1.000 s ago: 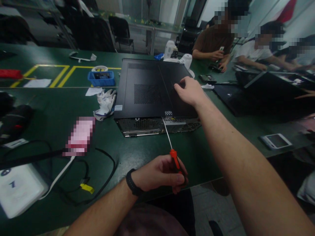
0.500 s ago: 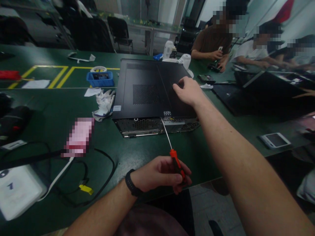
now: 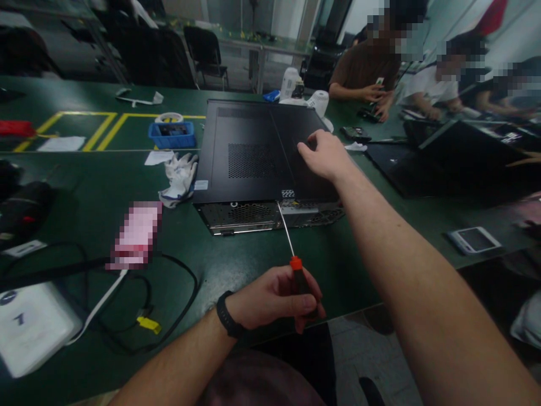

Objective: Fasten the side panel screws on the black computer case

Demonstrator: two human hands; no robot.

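A black desktop computer case (image 3: 243, 127) lies flat on the green table, its rear panel towards me. My left hand (image 3: 279, 301) is closed around the handle of a red and black screwdriver (image 3: 296, 264). The long metal shaft slants up and away, its tip at the top edge of the rear panel near the middle; any screw there is too small to make out. On the right part of the case's top rests my right hand (image 3: 323, 155), thumb and fingers apart, holding nothing. Its farther fingers are partly hidden.
White gloves (image 3: 180, 177) and a blue bin (image 3: 172, 135) are left of the case. Black cables (image 3: 194, 282) and a white box (image 3: 36, 330) occupy the near left. Co-workers (image 3: 367, 73) handle parts at the right, beside black panels (image 3: 401, 169).
The screwdriver handle has turned in my left hand, whose fingers have shifted slightly left. The tip stays at the rear panel's edge. My right hand and the case stay put.
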